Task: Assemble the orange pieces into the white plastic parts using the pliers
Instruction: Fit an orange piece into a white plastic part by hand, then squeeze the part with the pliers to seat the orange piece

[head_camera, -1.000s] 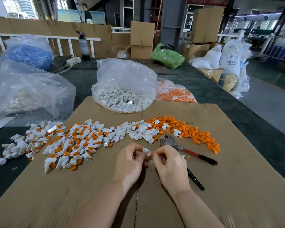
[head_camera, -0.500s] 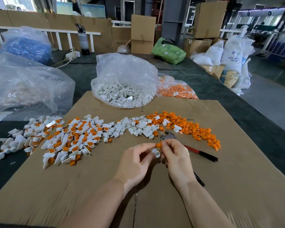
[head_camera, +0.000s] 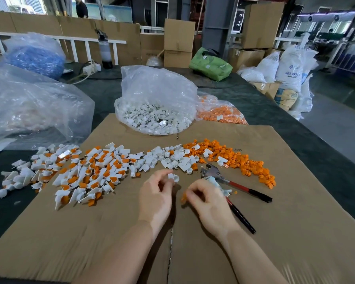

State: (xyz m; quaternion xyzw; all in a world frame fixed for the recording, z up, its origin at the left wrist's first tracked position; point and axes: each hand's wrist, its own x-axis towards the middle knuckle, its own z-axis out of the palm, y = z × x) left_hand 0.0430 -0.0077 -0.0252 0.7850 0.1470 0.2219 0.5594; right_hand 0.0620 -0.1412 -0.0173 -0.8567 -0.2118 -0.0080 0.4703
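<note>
White part [head_camera: 173,177] pinched in left hand [head_camera: 155,198] fingertips; orange piece [head_camera: 183,196] pinched in right hand [head_camera: 206,201]. The two are held apart above cardboard [head_camera: 295,232]. Pliers [head_camera: 230,181] lie untouched just beside. Piece should be seated squarely before pliers are applied.

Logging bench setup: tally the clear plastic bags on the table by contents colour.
White parts bag: 1
Orange pieces bag: 1
Blue contents bag: 1
Pale, unclear contents bag: 1
Total: 4
</note>
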